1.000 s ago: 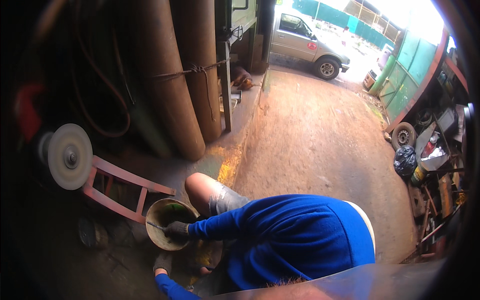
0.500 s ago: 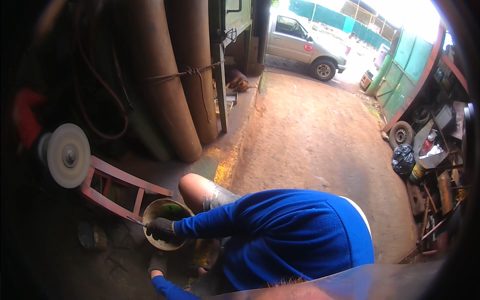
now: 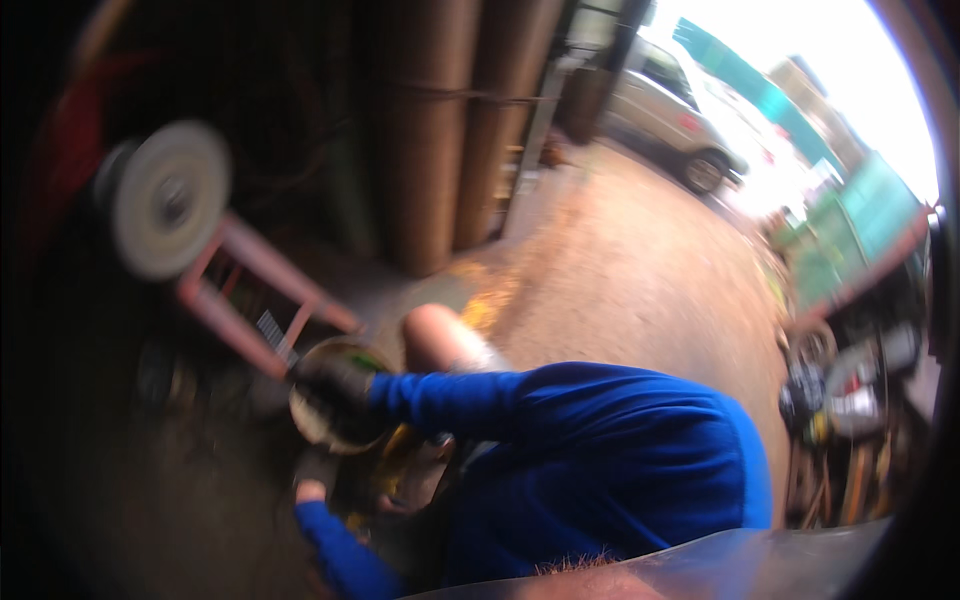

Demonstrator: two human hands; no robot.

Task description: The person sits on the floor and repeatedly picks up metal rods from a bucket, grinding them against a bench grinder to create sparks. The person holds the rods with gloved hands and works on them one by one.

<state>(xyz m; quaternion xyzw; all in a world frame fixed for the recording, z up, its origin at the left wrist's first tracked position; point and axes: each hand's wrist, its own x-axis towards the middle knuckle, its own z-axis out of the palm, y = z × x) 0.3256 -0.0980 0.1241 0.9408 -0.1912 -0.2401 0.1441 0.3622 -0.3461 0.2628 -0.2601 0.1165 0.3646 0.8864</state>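
Observation:
My right hand (image 3: 335,392), in a dark glove, is closed round a narrow tool (image 3: 272,330) with a striped grey head, possibly a wire brush. This hand is over a round pale bucket (image 3: 315,428) with a green patch inside, and hides much of its opening. The tool's head reaches beside a red metal frame (image 3: 232,328). Lower down, my left hand (image 3: 314,468), also gloved, is just below the bucket; its fingers are dark and blurred. A large pale disc (image 3: 172,200) on a red machine stands at the frame's far end.
Tall brown cylinders (image 3: 425,150) stand behind the frame, tied with a rope. A dirt driveway (image 3: 650,270) leads to a parked pickup (image 3: 670,100). Green gates (image 3: 865,230) and piled scrap with a tyre (image 3: 812,345) line the right side. Yellow paint (image 3: 487,300) marks the floor edge.
The view has tilted and blurred. My right hand still holds the tool, now raised more steeply beside the red frame. My left hand remains low by the bucket.

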